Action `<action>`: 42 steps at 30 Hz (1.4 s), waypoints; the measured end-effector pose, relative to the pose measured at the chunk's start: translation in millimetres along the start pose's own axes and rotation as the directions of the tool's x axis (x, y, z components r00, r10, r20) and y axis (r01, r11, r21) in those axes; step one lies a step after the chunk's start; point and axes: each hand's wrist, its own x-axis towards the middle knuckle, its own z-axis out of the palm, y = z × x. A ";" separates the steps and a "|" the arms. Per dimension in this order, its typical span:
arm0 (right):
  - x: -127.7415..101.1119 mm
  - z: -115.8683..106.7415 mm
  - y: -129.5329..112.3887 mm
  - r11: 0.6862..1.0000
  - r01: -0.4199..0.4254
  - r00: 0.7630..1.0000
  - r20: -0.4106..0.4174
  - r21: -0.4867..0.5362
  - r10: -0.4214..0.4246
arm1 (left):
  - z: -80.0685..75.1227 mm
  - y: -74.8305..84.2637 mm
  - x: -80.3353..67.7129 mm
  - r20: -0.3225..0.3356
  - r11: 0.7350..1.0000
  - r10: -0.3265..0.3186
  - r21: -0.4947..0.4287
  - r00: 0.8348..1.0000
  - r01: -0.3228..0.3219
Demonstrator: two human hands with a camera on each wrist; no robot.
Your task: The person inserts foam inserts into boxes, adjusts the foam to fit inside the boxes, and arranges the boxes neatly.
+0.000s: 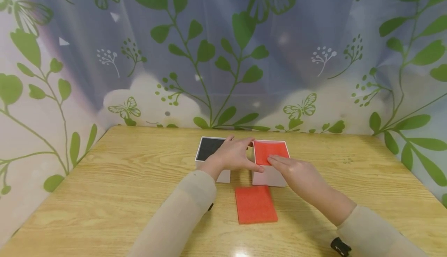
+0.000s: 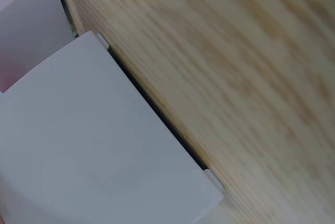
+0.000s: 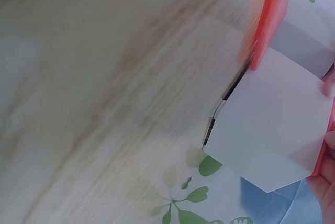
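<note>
Two white boxes stand side by side on the table. The right box (image 1: 269, 176) has a red felt-like square (image 1: 270, 148) across its top opening; the left box (image 1: 223, 176) shows a black top. My left hand (image 1: 232, 154) reaches over the left box and holds the right box at its left side, thumb at the front and a finger at the back corner. With fairly straight fingers, my right hand (image 1: 297, 171) presses on the red square's near edge. A second red square (image 1: 256, 205) lies flat in front of the boxes; the right wrist view shows its edge.
The boxes stand on a wood-grain table (image 1: 139, 195) near its back edge. Behind it hangs a curtain (image 1: 216, 55) printed with green leaves and butterflies. A black strap piece (image 1: 340, 246) is under the right sleeve.
</note>
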 end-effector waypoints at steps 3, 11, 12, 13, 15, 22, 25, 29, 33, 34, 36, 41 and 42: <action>0.1 0.4 0.2 1.000 -0.001 1.000 -0.001 -0.004 0.001 | 0.6 -0.3 -0.4 -0.004 1.000 -0.001 -0.017 1.000 0.001; 1.2 0.3 1.5 1.000 0.004 1.000 0.009 -0.005 -0.004 | 3.3 -1.4 0.1 -0.008 1.000 0.004 -0.014 1.000 -0.005; 2.1 -0.3 2.3 1.000 0.004 1.000 0.008 -0.004 -0.004 | 2.5 -1.3 1.1 -0.009 1.000 0.006 -0.007 1.000 -0.006; 2.6 -0.7 2.5 1.000 0.002 1.000 0.009 0.000 -0.002 | 2.2 -1.4 1.4 -0.008 1.000 0.006 -0.002 1.000 -0.006; 3.9 -1.7 3.1 1.000 -0.005 1.000 0.013 0.008 0.005 | 0.3 -1.5 2.2 -0.011 1.000 0.008 0.006 1.000 -0.007; 7.9 -1.3 5.4 0.999 -0.031 0.999 0.040 0.028 0.030 | -6.5 -0.6 2.7 -0.022 1.000 0.007 0.005 1.000 -0.007; 5.2 0.0 2.9 0.999 -0.027 0.998 0.049 0.016 0.027 | -3.5 -0.5 1.1 -0.006 1.000 0.006 -0.005 1.000 -0.006; 1.0 1.4 -4.3 0.999 0.049 0.999 0.024 -0.015 -0.049 | -0.1 -0.3 -1.5 -0.004 1.000 0.004 -0.005 1.000 -0.004; -1.1 -0.2 -11.7 0.996 0.091 0.995 0.028 0.026 -0.091 | -2.0 1.0 -1.6 -0.022 1.000 0.011 -0.004 1.000 -0.011; -1.2 -1.1 -13.1 0.996 0.085 0.996 0.036 0.035 -0.086 | -2.7 1.5 -1.3 -0.025 1.000 0.013 -0.004 1.000 -0.013; -1.2 -2.5 -15.1 0.996 0.074 0.996 0.050 0.047 -0.076 | -3.1 1.9 -0.8 -0.026 1.000 0.016 -0.007 1.000 -0.016; -1.8 -3.4 -17.4 0.997 0.049 0.994 0.098 0.051 -0.054 | 0.0 1.4 0.8 -0.022 1.000 0.016 -0.014 1.000 -0.016; -2.0 -3.3 -17.6 0.998 0.042 0.993 0.107 0.054 -0.048 | 0.8 1.5 1.3 -0.023 1.000 0.016 -0.016 1.000 -0.017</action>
